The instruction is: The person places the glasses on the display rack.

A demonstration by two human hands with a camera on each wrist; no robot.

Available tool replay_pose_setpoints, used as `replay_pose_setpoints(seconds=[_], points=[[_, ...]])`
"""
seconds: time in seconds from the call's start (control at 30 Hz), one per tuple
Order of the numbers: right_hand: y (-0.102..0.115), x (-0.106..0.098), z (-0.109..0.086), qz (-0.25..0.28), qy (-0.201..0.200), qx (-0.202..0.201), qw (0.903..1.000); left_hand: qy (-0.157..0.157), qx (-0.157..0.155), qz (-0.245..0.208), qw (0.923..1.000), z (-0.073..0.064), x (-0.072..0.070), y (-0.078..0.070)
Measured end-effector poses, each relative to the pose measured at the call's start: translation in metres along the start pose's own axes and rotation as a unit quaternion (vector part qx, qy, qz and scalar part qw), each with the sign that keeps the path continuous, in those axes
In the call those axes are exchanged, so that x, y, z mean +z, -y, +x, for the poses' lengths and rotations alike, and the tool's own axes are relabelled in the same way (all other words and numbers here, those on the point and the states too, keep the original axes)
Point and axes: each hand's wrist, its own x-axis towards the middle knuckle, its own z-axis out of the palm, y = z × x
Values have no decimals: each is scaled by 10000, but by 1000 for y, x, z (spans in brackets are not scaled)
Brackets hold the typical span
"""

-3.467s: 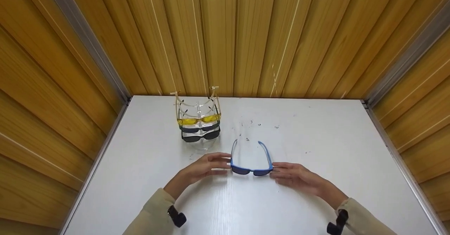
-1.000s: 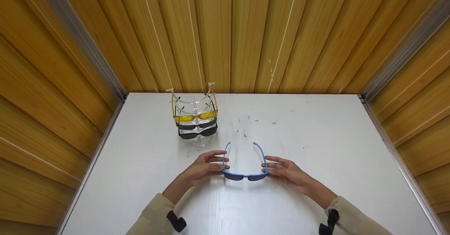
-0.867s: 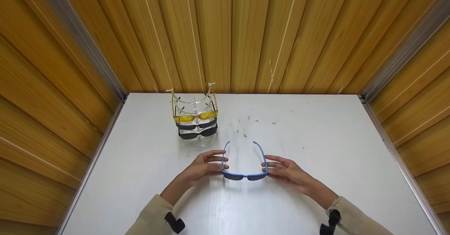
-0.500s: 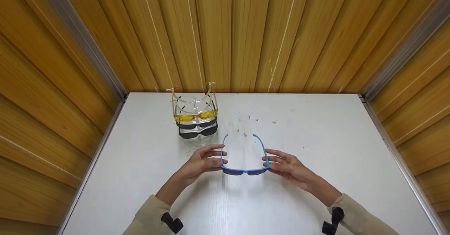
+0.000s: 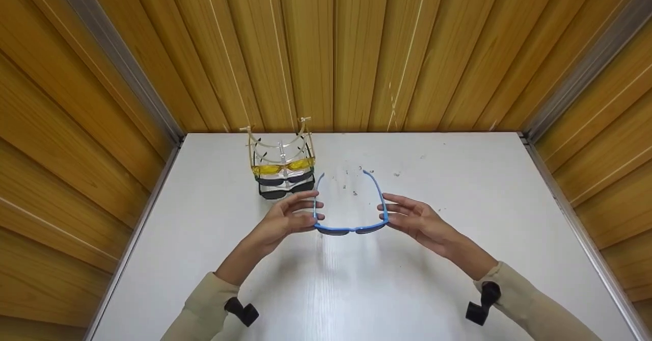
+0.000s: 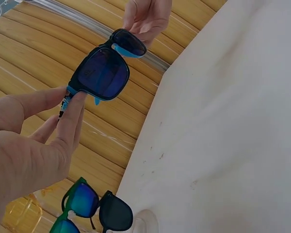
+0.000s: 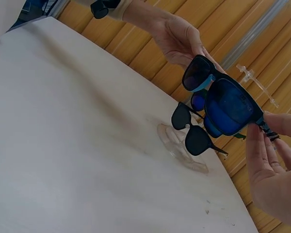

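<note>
A pair of blue-framed sunglasses (image 5: 351, 228) with dark lenses is held up above the table, temples unfolded and pointing away from me. My left hand (image 5: 283, 218) pinches the left temple by the hinge between thumb and fingers. The right temple is pinched the same way by my right hand (image 5: 423, 223). Behind the left hand stands a clear display stand (image 5: 283, 150). It bears yellow glasses (image 5: 282, 167), green-framed sunglasses (image 6: 83, 200) and black sunglasses (image 5: 275, 194). The left fingers partly cover the black pair in the head view.
The stand's clear round base (image 7: 182, 150) rests on the white table (image 5: 458, 178). Its upper arms (image 5: 275, 139) hold no glasses. Small dark marks (image 5: 355, 193) dot the tabletop. Wood-patterned panels (image 5: 351, 50) close off the back and both sides.
Both hands have lifted the blue sunglasses off the table and carried them forward, slightly left. The fingers have moved from beside the frame to around the temples. The stand has stayed put.
</note>
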Motion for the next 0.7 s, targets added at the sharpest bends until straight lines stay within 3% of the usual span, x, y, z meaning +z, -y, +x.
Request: replay_pose_setpoints(seconds=[0.4, 0.7], points=[[38, 18, 19, 109, 36, -332, 9994, -46, 475, 135, 9988, -4, -12, -40], [67, 37, 39, 264, -60, -479, 9985, -264, 688, 345, 9967, -5, -27, -70]])
